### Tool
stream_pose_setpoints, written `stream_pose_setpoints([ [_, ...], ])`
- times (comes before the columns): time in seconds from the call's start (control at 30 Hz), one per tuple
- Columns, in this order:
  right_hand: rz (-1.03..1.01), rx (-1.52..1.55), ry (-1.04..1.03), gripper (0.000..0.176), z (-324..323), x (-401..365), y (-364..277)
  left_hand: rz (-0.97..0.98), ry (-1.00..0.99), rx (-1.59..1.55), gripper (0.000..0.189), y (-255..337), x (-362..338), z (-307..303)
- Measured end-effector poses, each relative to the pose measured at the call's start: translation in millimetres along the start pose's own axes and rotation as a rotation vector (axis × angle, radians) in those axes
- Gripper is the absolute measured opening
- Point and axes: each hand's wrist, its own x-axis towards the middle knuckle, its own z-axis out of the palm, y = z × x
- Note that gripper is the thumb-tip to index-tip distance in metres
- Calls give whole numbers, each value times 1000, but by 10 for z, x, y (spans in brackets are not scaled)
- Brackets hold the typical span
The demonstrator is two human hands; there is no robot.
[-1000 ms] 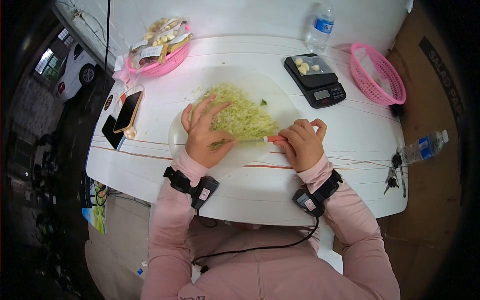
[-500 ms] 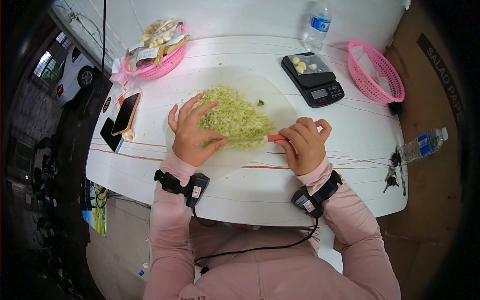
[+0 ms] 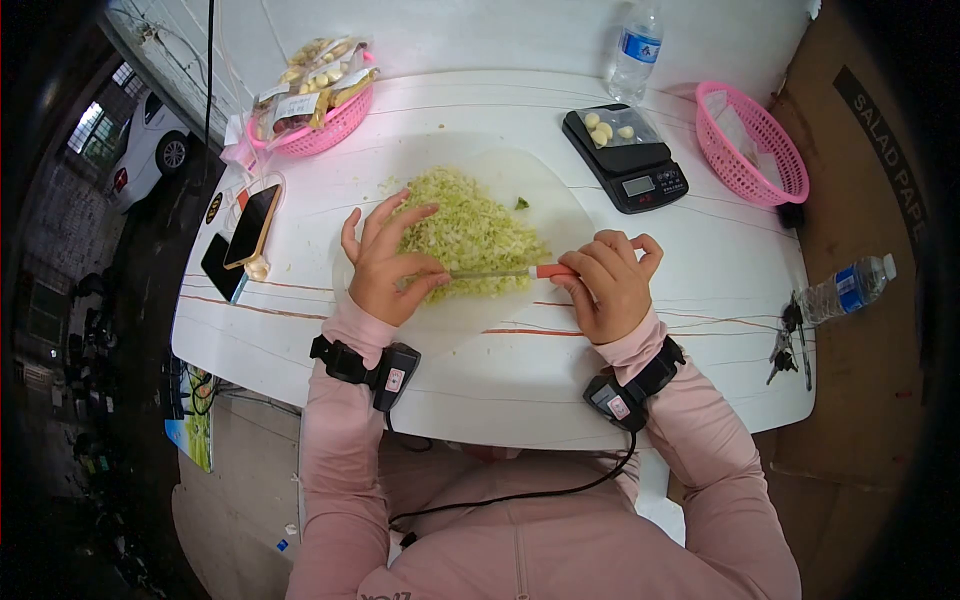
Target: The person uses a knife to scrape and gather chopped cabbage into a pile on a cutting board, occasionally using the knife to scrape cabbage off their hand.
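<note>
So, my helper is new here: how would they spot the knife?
On the white table, find the heap of chopped pale-green vegetable. Over its near side, the knife spans from left hand to right hand. Its orange-red handle and white collar set it apart.

The knife (image 3: 540, 271) has a red-orange handle, shreds (image 3: 470, 225) pale green, tabletop (image 3: 520, 390) white with reddish-brown streaks, scale (image 3: 620, 160) black, baskets (image 3: 784, 152) pink.

Phones (image 3: 254, 226) are lying at left on the counter (image 3: 500, 395), a filled basket (image 3: 338, 130) sitting beyond them. At far right, a scale (image 3: 625, 160) is resting before a bottle (image 3: 636, 58); keys (image 3: 781, 357) are lying nearer.
</note>
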Motion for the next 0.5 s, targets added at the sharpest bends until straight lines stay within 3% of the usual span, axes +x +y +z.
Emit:
stream_pose_setpoints([
  [0.23,-4,36,-23,18,40,-10,0,-34,-55,-6,11,20,-15,40],
  [0.4,25,19,-149,29,185,-89,71,-21,-60,16,11,51,-11,59],
  [0.5,77,82,-170,27,226,-111,84,-10,-36,19,11,84,-2,64],
])
